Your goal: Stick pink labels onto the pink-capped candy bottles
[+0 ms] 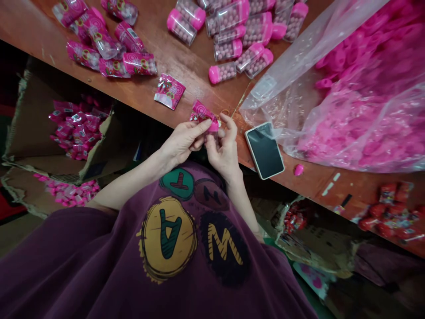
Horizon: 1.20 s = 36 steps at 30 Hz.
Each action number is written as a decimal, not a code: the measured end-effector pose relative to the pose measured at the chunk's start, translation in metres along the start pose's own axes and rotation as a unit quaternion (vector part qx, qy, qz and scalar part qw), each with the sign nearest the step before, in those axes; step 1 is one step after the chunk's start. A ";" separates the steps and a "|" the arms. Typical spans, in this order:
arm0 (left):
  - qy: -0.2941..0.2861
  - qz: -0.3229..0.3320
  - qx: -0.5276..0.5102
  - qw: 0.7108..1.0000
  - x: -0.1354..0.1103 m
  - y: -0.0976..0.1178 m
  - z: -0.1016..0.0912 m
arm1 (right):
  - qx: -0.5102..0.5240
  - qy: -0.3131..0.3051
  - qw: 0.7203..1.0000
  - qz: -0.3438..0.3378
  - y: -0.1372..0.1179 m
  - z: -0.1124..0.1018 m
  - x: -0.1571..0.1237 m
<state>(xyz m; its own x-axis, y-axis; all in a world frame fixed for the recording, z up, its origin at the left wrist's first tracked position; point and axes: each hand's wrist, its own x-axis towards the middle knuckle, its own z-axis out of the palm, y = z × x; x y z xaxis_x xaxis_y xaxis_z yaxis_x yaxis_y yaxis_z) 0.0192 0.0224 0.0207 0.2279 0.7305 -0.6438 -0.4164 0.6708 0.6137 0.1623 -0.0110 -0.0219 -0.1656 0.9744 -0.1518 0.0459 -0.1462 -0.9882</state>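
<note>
Close to the table's front edge, my left hand [186,138] pinches a pink printed sleeve [202,110] between thumb and fingers. My right hand [226,148] closes around a small clear jar with a pink cap [213,127], its index finger raised and bent. Sleeve and jar touch; fingers hide how far one covers the other. A flat pink printed sleeve [169,91] lies just beyond my left hand. Farther off are capped jars of pale pink balls [229,48], and at the left a pile of jars in printed sleeves [111,66].
Right of my hands lies a phone [265,150], beside a big clear plastic bag [285,106] of pink caps. A loose pink cap [299,169] and red packets [392,212] are farther right. Below the table edge stands a cardboard box [40,128] with pink packages inside.
</note>
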 end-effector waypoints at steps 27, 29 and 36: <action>-0.004 -0.001 -0.019 1.000 0.006 0.000 0.009 | 0.098 0.022 0.995 0.015 -0.006 0.006 0.003; -0.002 -0.006 -0.024 1.000 0.005 0.000 0.010 | 0.093 0.022 0.995 0.012 -0.006 0.008 0.004; -0.008 0.005 -0.020 1.000 0.002 -0.002 0.004 | 0.139 0.012 0.989 0.044 -0.003 0.009 -0.008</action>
<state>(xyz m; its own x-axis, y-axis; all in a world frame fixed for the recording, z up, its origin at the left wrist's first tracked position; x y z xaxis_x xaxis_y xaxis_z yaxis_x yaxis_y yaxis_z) 0.0238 0.0234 0.0199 0.2374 0.7400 -0.6293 -0.4533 0.6574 0.6020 0.1544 -0.0199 -0.0182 -0.1503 0.9589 -0.2407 -0.2149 -0.2694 -0.9388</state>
